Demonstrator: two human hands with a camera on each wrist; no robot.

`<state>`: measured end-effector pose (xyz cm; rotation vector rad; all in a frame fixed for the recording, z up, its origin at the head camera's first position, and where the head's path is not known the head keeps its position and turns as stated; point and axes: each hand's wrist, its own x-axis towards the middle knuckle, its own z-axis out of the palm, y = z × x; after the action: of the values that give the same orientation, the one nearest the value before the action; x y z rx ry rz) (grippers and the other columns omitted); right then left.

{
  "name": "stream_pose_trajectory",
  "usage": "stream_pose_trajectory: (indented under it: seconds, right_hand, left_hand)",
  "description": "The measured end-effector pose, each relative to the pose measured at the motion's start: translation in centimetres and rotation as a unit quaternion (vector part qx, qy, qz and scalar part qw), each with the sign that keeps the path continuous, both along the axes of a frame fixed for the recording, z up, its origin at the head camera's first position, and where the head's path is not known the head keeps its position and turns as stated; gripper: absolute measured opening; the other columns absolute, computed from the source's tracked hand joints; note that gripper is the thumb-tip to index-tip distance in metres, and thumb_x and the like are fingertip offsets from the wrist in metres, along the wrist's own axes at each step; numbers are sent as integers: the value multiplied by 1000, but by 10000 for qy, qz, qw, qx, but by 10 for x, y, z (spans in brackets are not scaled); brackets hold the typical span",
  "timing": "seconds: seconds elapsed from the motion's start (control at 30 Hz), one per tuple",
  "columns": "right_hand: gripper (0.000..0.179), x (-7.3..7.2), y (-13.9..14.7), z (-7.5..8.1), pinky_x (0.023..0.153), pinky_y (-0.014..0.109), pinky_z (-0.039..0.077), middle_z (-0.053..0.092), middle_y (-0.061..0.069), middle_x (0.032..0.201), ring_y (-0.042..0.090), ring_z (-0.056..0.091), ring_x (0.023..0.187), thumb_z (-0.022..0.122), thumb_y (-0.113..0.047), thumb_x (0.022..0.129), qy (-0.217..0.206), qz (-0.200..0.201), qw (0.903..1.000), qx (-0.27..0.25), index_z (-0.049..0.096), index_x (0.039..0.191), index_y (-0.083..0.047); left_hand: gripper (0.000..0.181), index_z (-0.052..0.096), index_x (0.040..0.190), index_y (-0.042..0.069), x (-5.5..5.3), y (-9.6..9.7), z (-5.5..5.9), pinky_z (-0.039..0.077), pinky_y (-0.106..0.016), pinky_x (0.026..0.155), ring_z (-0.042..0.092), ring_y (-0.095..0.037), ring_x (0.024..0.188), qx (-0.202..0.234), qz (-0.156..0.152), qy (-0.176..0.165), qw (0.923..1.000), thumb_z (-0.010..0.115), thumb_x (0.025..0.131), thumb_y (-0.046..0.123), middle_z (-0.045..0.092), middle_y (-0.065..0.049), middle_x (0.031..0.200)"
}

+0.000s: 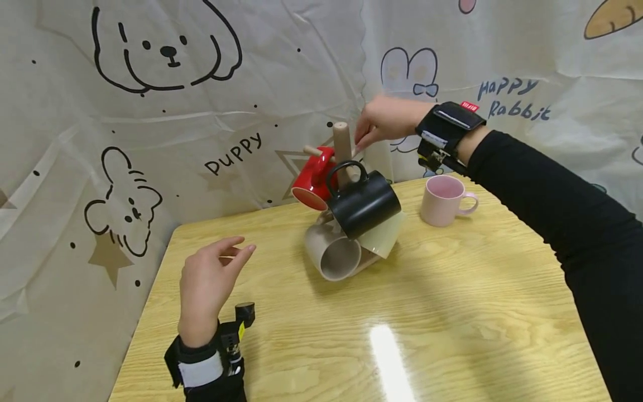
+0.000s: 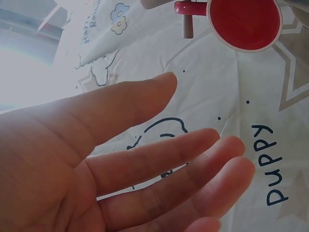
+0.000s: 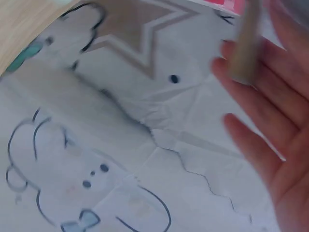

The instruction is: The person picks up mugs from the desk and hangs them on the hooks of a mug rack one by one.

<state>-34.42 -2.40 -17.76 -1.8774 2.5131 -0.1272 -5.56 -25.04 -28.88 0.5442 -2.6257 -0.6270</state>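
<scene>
A wooden mug tree (image 1: 342, 145) bears several mugs. Its red mug (image 1: 313, 178) hangs at the left, a black mug (image 1: 365, 204) hangs tilted in front, and a white mug (image 1: 331, 254) is low down with its mouth toward me. Behind the black one, a pale yellow mug (image 1: 384, 234) is partly hidden. My right hand (image 1: 384, 120) is at the tree's top right, fingertips beside the post. In the right wrist view a wooden peg (image 3: 245, 53) overlaps its fingers, the thumb standing apart. My left hand (image 1: 208, 282) hovers over the table's left side, fingers loosely bent, holding nothing.
A pink mug (image 1: 442, 201) stands upright on the wooden table (image 1: 452, 324), right of the tree, beneath my right forearm. Close behind the table hangs a pale cloth (image 1: 281, 67) with animal drawings.
</scene>
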Motion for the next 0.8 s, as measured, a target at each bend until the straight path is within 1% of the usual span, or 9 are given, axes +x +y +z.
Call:
stream_pose_trajectory:
  seconds: [0.07, 0.17, 0.3, 0.37, 0.47, 0.6, 0.8]
  right_hand:
    - [23, 0, 1, -6, 61, 29, 47, 70, 3, 78, 14, 60, 67, 63, -29, 87, 336, 29, 9994, -27, 73, 88, -9]
    - [25, 1, 2, -13, 55, 31, 44, 65, 0, 73, 15, 54, 62, 60, -34, 88, 870, 8, 9962, -35, 71, 83, -12]
    - [31, 4, 3, -21, 57, 40, 48, 65, 3, 76, 21, 57, 68, 57, -37, 90, 1584, 2, 9873, -92, 66, 80, -9]
    - [34, 6, 4, -25, 59, 41, 49, 64, 6, 78, 24, 58, 73, 55, -39, 90, 1836, -92, 9829, -75, 64, 81, -8]
    - [36, 10, 5, -30, 58, 41, 49, 62, 7, 80, 25, 57, 76, 52, -40, 91, 2066, -314, 9779, -81, 60, 82, -6]
    - [37, 15, 6, -37, 52, 38, 45, 58, 7, 77, 24, 56, 72, 50, -41, 92, 2237, -563, 9728, -188, 55, 82, -6]
    - [35, 20, 7, -43, 44, 30, 37, 54, 5, 72, 21, 51, 61, 49, -39, 93, 2492, -783, 9645, -392, 53, 82, -6]
  left_hand:
    - [41, 64, 117, 10, 1, 1, 0, 47, -31, 57, 66, -30, 86, 0, 5, -1, 10000, 58, 88, 40, 70, -14, 98]
    - [41, 64, 117, 10, 1, 2, 0, 48, -31, 57, 67, -30, 85, -23, 9, 19, 10000, 59, 88, 40, 70, -14, 98]
    - [42, 64, 117, 10, 3, 2, 0, 48, -32, 58, 67, -30, 85, -68, 30, 21, 10000, 59, 88, 40, 70, -14, 97]
    - [42, 64, 116, 9, 3, 3, 0, 48, -32, 57, 67, -30, 85, -75, 31, 17, 10000, 59, 88, 39, 70, -14, 97]
    - [41, 64, 117, 9, 3, 3, 1, 48, -31, 56, 67, -30, 84, -73, 10, 17, 10000, 59, 88, 39, 70, -15, 97]
    - [42, 64, 117, 9, 3, 4, 2, 48, -32, 57, 67, -31, 86, -79, 9, 4, 10000, 59, 88, 39, 70, -15, 98]
    - [41, 63, 117, 9, 5, 2, 2, 48, -33, 59, 66, -32, 86, -86, 39, 7, 10000, 59, 88, 39, 69, -16, 98]
